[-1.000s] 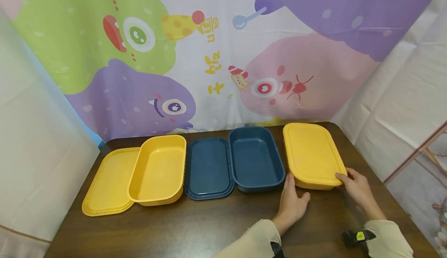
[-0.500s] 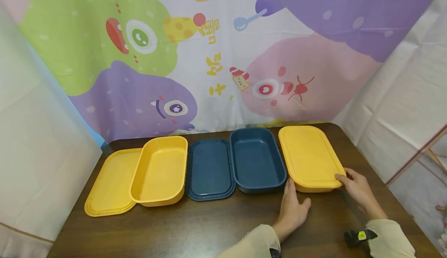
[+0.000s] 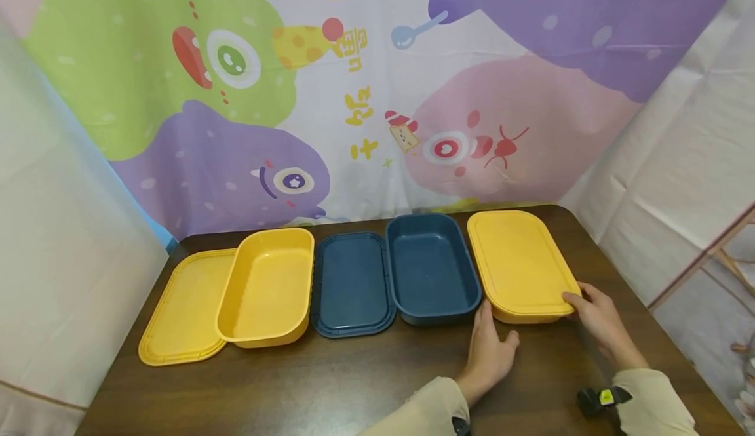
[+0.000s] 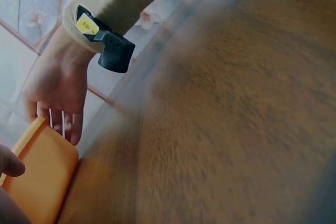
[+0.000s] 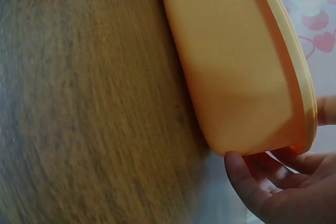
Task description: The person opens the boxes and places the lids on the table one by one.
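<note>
A yellow food box with its yellow lid on [image 3: 522, 262] sits at the right of the table. My right hand [image 3: 601, 321] holds its near right corner, thumb on top of the lid and fingers along the side. In the right wrist view those fingers [image 5: 252, 182] lie against the box's end wall. My left hand [image 3: 489, 351] touches the near left corner with straight fingers, its thumb held apart. Beside that corner is an open blue box [image 3: 433, 269]. The left wrist view shows the box wall [image 4: 44, 171] and my left thumb [image 4: 10, 163] at the edge.
On the dark wooden table [image 3: 330, 390], a blue lid [image 3: 355, 285] lies left of the blue box. Further left are an open yellow box [image 3: 271, 285] and a yellow lid [image 3: 189, 305], partly under that box's edge. A printed curtain [image 3: 366, 187] hangs behind the table.
The lidded yellow box has slid left, closer to the blue box, with both hands moving along with it. The other boxes and lids stay in place.
</note>
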Action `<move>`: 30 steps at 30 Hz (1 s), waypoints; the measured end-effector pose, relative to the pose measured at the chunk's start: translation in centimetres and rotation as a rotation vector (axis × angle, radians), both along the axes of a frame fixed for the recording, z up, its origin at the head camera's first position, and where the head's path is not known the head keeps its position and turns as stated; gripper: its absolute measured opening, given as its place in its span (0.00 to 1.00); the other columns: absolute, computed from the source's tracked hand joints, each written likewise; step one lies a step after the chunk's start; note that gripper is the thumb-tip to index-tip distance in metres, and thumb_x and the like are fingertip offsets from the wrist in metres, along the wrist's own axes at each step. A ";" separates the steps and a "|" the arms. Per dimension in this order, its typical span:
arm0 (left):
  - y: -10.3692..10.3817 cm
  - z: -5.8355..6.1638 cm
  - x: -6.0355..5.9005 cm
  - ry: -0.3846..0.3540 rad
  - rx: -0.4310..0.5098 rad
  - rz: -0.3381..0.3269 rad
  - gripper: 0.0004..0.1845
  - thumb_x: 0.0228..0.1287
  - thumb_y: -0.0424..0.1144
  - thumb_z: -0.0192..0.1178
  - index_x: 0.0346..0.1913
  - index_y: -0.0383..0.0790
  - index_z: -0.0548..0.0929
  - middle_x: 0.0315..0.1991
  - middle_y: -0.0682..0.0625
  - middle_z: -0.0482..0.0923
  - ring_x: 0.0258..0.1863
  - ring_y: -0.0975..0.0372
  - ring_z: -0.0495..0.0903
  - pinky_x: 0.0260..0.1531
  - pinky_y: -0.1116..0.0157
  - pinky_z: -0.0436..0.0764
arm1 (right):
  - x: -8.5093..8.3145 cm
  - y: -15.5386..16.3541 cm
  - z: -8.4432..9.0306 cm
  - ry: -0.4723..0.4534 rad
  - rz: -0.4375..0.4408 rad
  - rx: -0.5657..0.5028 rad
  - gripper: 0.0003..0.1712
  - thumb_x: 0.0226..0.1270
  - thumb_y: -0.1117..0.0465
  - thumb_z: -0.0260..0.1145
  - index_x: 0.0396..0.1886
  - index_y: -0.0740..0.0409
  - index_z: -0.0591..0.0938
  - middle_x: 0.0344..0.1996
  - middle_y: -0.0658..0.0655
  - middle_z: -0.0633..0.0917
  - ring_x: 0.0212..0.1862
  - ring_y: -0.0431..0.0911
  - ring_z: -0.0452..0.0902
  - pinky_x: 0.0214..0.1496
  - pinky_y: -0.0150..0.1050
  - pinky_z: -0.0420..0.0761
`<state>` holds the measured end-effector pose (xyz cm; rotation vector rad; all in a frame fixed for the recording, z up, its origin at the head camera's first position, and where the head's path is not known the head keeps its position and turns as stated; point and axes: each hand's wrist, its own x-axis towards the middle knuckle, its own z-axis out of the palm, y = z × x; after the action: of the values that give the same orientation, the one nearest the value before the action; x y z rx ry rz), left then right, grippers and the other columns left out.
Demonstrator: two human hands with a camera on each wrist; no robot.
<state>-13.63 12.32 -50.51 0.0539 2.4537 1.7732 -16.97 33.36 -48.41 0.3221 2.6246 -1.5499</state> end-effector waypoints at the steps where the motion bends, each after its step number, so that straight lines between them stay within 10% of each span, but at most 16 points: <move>1: 0.0 0.0 0.0 0.007 -0.002 0.005 0.38 0.61 0.36 0.62 0.74 0.39 0.60 0.72 0.44 0.62 0.71 0.55 0.64 0.69 0.59 0.66 | 0.0 0.0 0.0 0.002 0.000 -0.002 0.37 0.78 0.52 0.47 0.69 0.81 0.55 0.61 0.76 0.67 0.36 0.23 0.69 0.40 0.26 0.80; 19: 1.1 -0.3 -1.2 -0.006 -0.012 0.095 0.39 0.64 0.44 0.62 0.75 0.43 0.58 0.72 0.44 0.64 0.70 0.53 0.66 0.67 0.54 0.69 | 0.3 -0.3 0.2 0.010 -0.077 0.069 0.42 0.74 0.46 0.54 0.69 0.78 0.58 0.56 0.73 0.72 0.34 0.25 0.70 0.37 0.25 0.79; 26: 1.4 -0.4 -1.2 0.027 -0.025 0.107 0.39 0.64 0.43 0.62 0.75 0.42 0.58 0.72 0.44 0.64 0.69 0.53 0.68 0.67 0.56 0.69 | 1.1 -0.4 1.4 0.165 -0.119 0.350 0.39 0.71 0.47 0.57 0.65 0.78 0.63 0.56 0.80 0.73 0.52 0.66 0.76 0.47 0.49 0.78; 30: 1.4 -0.4 -1.2 0.030 -0.029 0.113 0.39 0.63 0.43 0.62 0.75 0.42 0.59 0.72 0.45 0.64 0.69 0.54 0.68 0.67 0.57 0.69 | 1.7 -1.1 2.6 0.303 -0.098 0.458 0.35 0.70 0.51 0.61 0.62 0.77 0.68 0.52 0.78 0.73 0.53 0.69 0.70 0.50 0.63 0.70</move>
<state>-14.82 13.71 -50.91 -0.0625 2.5498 1.7929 -15.27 32.22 -45.86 0.2600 3.2389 -1.0705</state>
